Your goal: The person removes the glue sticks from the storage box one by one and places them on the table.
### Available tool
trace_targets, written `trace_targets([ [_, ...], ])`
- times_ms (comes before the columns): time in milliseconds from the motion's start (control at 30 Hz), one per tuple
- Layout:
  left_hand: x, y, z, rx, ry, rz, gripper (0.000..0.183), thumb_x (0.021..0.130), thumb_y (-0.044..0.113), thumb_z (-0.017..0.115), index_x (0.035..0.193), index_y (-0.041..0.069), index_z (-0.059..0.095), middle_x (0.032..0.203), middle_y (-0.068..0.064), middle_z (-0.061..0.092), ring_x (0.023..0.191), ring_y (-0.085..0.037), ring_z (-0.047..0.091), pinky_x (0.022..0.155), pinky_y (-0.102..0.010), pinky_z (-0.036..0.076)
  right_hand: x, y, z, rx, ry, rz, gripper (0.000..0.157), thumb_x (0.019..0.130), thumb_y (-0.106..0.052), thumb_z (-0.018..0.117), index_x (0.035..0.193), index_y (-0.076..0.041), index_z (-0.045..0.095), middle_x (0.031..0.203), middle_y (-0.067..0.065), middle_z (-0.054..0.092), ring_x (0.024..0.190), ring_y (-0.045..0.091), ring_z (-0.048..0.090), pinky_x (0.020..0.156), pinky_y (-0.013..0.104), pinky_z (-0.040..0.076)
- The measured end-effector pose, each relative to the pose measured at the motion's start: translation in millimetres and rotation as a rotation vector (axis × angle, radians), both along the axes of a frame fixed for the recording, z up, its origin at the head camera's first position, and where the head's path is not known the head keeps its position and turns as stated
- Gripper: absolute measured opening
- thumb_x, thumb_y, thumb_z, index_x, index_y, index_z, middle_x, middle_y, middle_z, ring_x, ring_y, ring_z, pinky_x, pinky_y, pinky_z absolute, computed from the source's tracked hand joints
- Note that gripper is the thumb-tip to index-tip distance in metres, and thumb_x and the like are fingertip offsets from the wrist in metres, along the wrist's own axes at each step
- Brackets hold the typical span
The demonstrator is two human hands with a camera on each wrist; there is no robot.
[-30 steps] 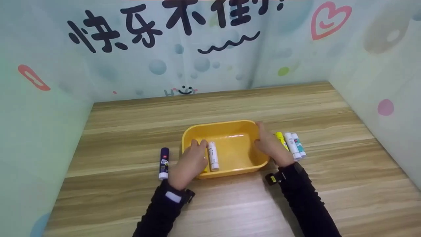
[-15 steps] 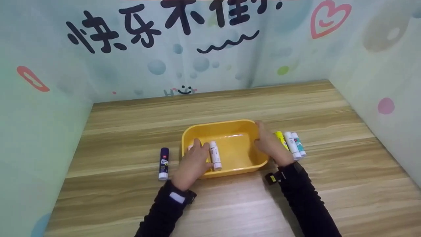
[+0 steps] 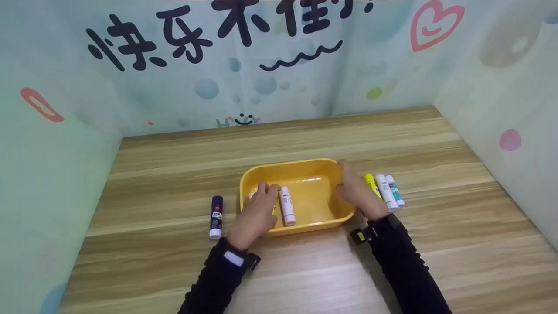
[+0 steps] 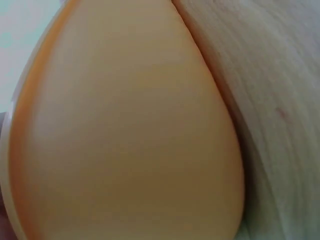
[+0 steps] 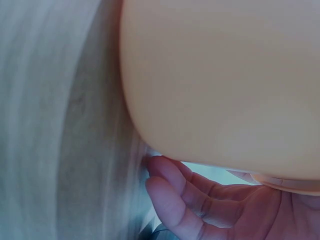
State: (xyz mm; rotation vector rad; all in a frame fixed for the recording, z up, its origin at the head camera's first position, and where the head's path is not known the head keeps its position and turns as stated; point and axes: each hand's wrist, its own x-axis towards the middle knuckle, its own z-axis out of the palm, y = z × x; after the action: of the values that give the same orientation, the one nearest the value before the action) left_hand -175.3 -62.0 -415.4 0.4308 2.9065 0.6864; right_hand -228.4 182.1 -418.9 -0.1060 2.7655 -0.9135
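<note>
A yellow plastic basin sits mid-table. Inside its left end is my left hand, thumb and fingers curled about a mostly hidden yellow glue stick. A white tip shows on that hand's far side; the rest is covered. Just right of those fingers a white glue stick lies on the basin floor. My right hand grips the basin's right wall, thumb inside. In the right wrist view its fingers curl along the outside. The left wrist view holds only the basin's outer wall and tabletop.
Left of the basin lies a dark blue glue stick with a white end. Beyond the right hand, a yellow glue stick, a white one and a teal-labelled one lie side by side. Printed cloth walls enclose the wooden table.
My left hand has shifted slightly right inside the basin, and the white glue stick there has slid a little right. The right hand keeps its place on the basin wall.
</note>
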Motion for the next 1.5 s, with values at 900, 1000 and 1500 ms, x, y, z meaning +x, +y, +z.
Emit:
trace_targets([
  [900,-5.5,-6,17.2,0.164,-0.015,0.187,0.036,0.083,0.022,0.058,0.118,0.013,0.053,0.109,-0.009,0.058,0.086,-0.019,0.054,0.072,-0.031,0.047,1.4,1,-0.1,0.025,0.076,0.039,0.063,0.081,0.000,0.045,0.137,-0.009,0.018,0.109,0.026,0.056,0.078,0.029,0.055,0.066,0.034,0.047],
  [1000,-5.9,-13,24.8,0.176,-0.033,0.213,0.033,0.084,0.021,0.059,0.115,0.014,0.053,0.106,-0.006,0.057,0.083,-0.017,0.053,0.069,-0.027,0.047,1.5,1,0.2,0.026,0.072,0.039,0.063,0.082,0.000,0.045,0.138,-0.008,0.017,0.115,0.027,0.053,0.082,0.030,0.055,0.070,0.037,0.047],
  [1500,-1.1,-65,63.9,0.252,-0.091,0.295,0.029,0.087,0.025,0.057,0.112,0.012,0.052,0.102,-0.007,0.057,0.081,-0.019,0.052,0.066,-0.026,0.046,3.1,1,-0.9,0.027,0.100,0.043,0.064,0.081,-0.001,0.045,0.138,-0.006,0.018,0.123,0.029,0.048,0.087,0.033,0.054,0.075,0.042,0.048],
])
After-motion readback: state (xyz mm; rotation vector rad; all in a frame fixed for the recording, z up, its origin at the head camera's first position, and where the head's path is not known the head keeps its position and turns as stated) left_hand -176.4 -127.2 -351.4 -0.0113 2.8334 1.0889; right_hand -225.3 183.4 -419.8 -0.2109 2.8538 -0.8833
